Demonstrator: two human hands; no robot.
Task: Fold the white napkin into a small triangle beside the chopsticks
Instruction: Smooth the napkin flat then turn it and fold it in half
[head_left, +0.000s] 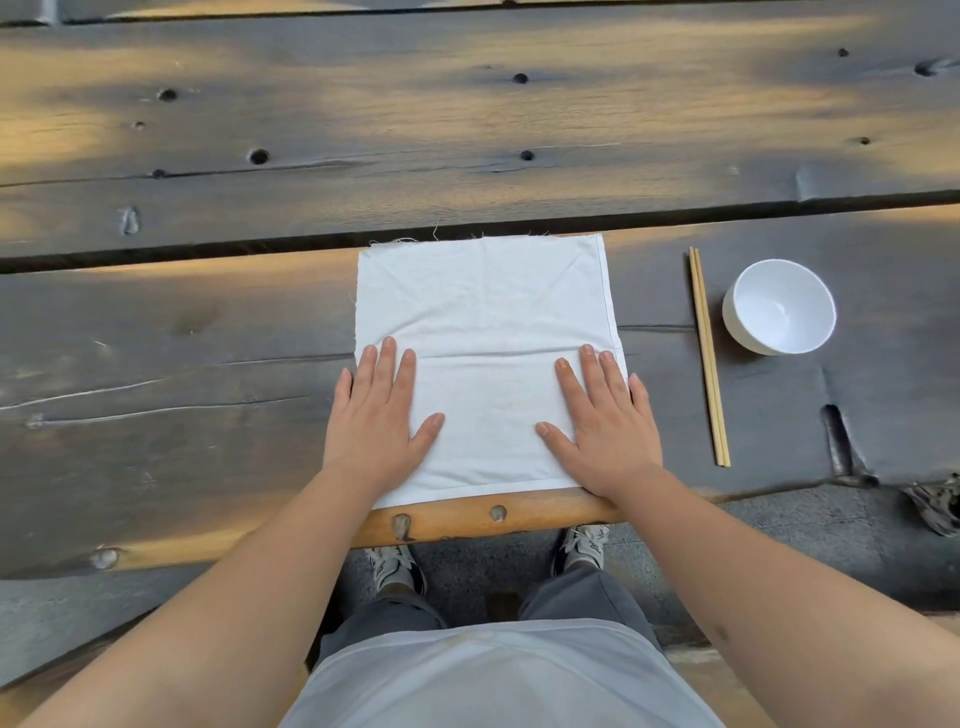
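On the near edge of the table (208, 322) lies the napkin (483, 301), spread out as a flat square, not yet a triangle, with a crease line running across at fingertip level. Left hand (376, 415) rests palm down on its near left part, fingers flat and loosely spread, little finger off the cloth edge. Right hand (605, 421) is palm down on the near right part, likewise flat, gripping nothing. Hands are apart, bare cloth between them. Chopsticks (709, 358) lie paired, well right of the napkin, not touching it. Bowl (779, 306) sits upright just right of the chopsticks.
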